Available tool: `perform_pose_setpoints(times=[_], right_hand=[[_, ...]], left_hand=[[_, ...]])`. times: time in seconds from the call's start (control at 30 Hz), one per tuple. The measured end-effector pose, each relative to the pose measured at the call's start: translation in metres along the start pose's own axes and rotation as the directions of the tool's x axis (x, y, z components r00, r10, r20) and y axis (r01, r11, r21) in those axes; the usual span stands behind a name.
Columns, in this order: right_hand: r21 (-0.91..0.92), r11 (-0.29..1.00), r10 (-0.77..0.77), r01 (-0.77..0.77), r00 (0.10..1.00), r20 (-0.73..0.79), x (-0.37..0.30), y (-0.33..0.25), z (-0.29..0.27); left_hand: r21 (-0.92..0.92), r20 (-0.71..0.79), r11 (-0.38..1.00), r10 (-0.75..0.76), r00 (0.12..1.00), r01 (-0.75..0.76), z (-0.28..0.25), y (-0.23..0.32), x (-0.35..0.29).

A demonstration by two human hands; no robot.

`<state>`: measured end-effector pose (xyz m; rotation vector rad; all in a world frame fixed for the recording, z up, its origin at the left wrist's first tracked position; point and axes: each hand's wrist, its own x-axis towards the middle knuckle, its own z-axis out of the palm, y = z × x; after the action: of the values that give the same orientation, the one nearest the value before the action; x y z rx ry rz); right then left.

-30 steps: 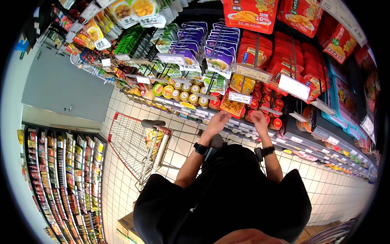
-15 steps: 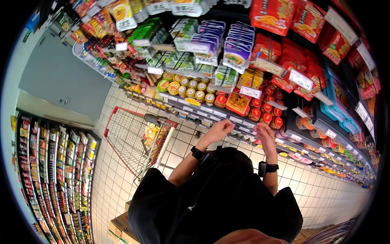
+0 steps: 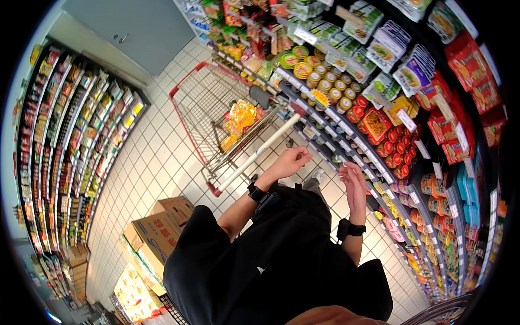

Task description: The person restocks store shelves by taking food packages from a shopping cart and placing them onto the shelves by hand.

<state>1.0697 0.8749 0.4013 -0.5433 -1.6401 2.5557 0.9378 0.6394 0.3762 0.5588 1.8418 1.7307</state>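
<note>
My left hand [image 3: 292,161] hangs in front of me with its fingers curled in, and nothing shows in it. My right hand [image 3: 353,182] is a little to the right of it, fingers loosely bent and apart, holding nothing. Close by on the left stands a shopping cart [image 3: 189,89] with a red rim and a pale handle bar [image 3: 259,153]; neither hand touches it. Orange and yellow packages [image 3: 241,122] lie in the cart. Beyond my hands, red-lidded jars [image 3: 398,149] and gold-lidded jars [image 3: 331,86] fill a shelf.
Pouches [image 3: 414,70] hang above the jars on the right-hand shelving. Another stocked shelf [image 3: 81,135] stands to the left. Cardboard boxes [image 3: 157,235] are piled by my left elbow. A grey door [image 3: 132,27] is at the far left, past the tiled floor [image 3: 157,135].
My view has swung to the left, so the jars and pouches now sit farther right and the cart nearer the middle. Both hands keep about the same pose.
</note>
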Motion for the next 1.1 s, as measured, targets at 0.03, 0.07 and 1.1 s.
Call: perform_pose_setpoints(times=[0.03,0.07,1.1], right_hand=[[-0.011,1.0,0.014,-0.014,1.0,0.011,-0.008,0.004,0.009],[0.008,1.0,0.021,-0.022,1.0,0.015,-0.017,0.009,0.017],[-0.065,0.982,0.189,-0.18,0.967,0.17,-0.227,0.105,0.082]], left_hand=[[-0.012,-0.024,1.0,0.017,1.0,-0.017,-0.006,-0.004,-0.011],[-0.022,-0.036,1.0,0.013,0.999,-0.014,-0.01,-0.003,-0.022],[-0.088,-0.299,0.99,-0.134,0.945,0.113,0.007,-0.023,-0.325]])
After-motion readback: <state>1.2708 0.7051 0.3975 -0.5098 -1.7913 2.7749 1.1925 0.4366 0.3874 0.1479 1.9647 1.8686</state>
